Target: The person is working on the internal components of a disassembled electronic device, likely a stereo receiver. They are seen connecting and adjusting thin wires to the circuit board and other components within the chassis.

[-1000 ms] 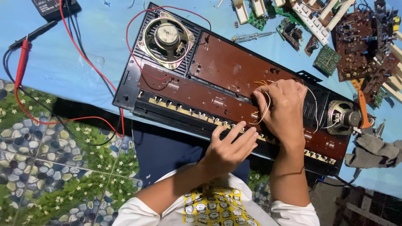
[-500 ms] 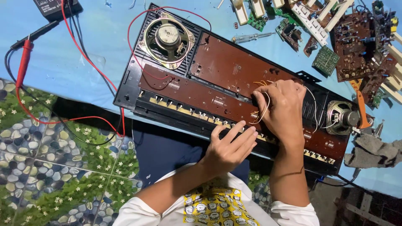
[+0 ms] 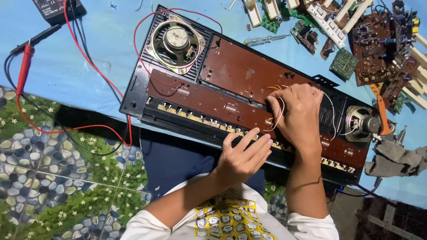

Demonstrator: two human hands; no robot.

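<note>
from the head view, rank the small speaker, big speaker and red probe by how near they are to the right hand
From the right hand:
1. small speaker, just to its right at the case end
2. big speaker, upper left in the case
3. red probe, far left on the blue cloth

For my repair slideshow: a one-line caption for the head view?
Both hands, left hand and right hand, rest on an opened keyboard chassis beside its speaker.

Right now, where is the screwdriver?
In the head view, the clear-handled screwdriver lies on the blue cloth beyond the opened keyboard case, beside loose circuit boards.
</note>
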